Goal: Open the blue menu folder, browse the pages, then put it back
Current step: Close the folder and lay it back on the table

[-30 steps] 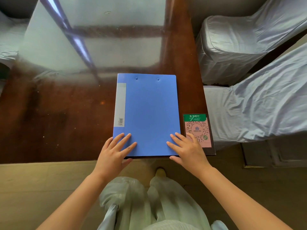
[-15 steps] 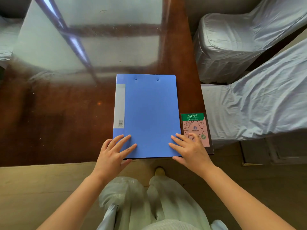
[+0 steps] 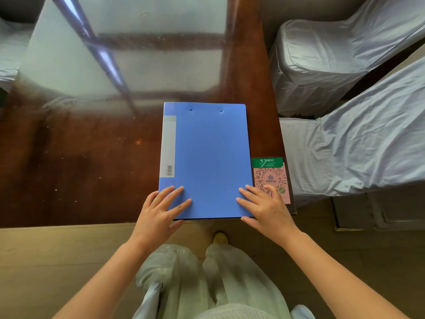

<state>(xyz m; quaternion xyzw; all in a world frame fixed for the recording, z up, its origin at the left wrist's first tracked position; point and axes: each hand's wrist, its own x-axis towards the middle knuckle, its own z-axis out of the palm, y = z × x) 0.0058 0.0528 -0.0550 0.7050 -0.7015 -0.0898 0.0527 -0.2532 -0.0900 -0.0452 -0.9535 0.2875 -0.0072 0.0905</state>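
The blue menu folder [image 3: 207,157] lies closed and flat on the dark glossy table [image 3: 80,157], its near edge by the table's front edge. A pale label strip runs down its left side. My left hand [image 3: 161,210] rests flat on the folder's near left corner, fingers spread. At the near right corner my right hand [image 3: 266,208] also lies flat, fingers spread, thumb at the folder's lower edge. Neither hand grips the cover.
A pink and green QR code card [image 3: 270,178] lies on the table just right of the folder, partly under my right fingers. Two chairs in grey covers [image 3: 333,65] stand at the right. The table top reflects a window.
Both hands have stayed on the folder's near corners. The folder has not visibly moved on the table and remains closed.
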